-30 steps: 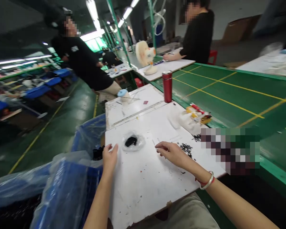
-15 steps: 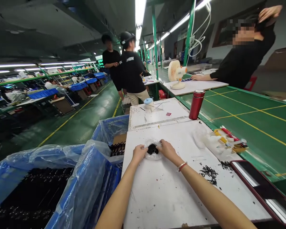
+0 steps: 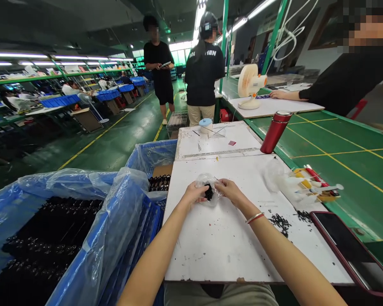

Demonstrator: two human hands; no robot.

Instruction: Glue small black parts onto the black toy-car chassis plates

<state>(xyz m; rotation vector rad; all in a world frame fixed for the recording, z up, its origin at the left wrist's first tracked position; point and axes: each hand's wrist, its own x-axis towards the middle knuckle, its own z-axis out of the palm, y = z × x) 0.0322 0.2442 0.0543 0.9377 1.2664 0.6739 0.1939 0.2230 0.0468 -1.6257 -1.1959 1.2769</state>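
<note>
Both my hands meet over the white board [image 3: 223, 246] and hold a small clear plastic bag [image 3: 207, 187] with small black parts inside. My left hand [image 3: 194, 193] pinches the bag's left side. My right hand [image 3: 230, 190] grips its right side. The bag is lifted a little off the board. A scatter of small black parts [image 3: 281, 222] lies on the board to the right of my right forearm.
Blue bins lined with plastic [image 3: 83, 238] full of black parts stand at my left. A red flask [image 3: 274, 132], a pile of white bags and tools [image 3: 303, 187], a dark tablet [image 3: 344, 246] and the green conveyor [image 3: 344, 144] are on the right. Three people stand ahead.
My hands came together from apart onto the bag of black parts, took hold of it and raised it slightly. The view lifted and swung left.
</note>
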